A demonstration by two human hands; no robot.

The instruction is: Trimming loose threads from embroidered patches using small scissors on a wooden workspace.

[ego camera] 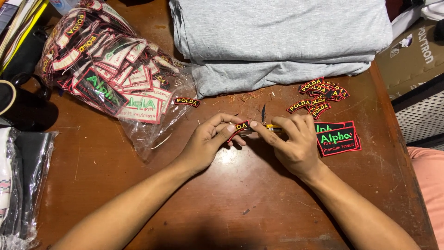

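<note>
Two bare hands meet over the middle of a brown wooden table (240,203). At the far left edge a dark mug (21,104) is partly cut off, and near it a clear wrapped bundle (18,185) runs out of frame, its contents hard to make out. Farther right, at the far left of the table, lies a clear plastic bag (111,74) stuffed with embroidered patches, many only half visible through the crumpled film; one small curved patch (187,102) lies loose just beside its right edge. The left hand (208,141) is closed in a pinch on a small curved black patch (240,127) with a red border, thumb and fingers hiding most of it. The right hand (291,139) touches that patch with its forefinger and grips a small cutter (267,121) with a dark blade and yellow body, largely concealed by the fingers. Behind the hands, folded grey cloth (282,37) covers the far side of the table. Right of the hands sits a loose pile of curved patches (319,95), and nearer, a stack of rectangular black patches (340,139) with green lettering, partly covered by the right hand. A cardboard box (411,55) is cut off at the right edge.
</note>
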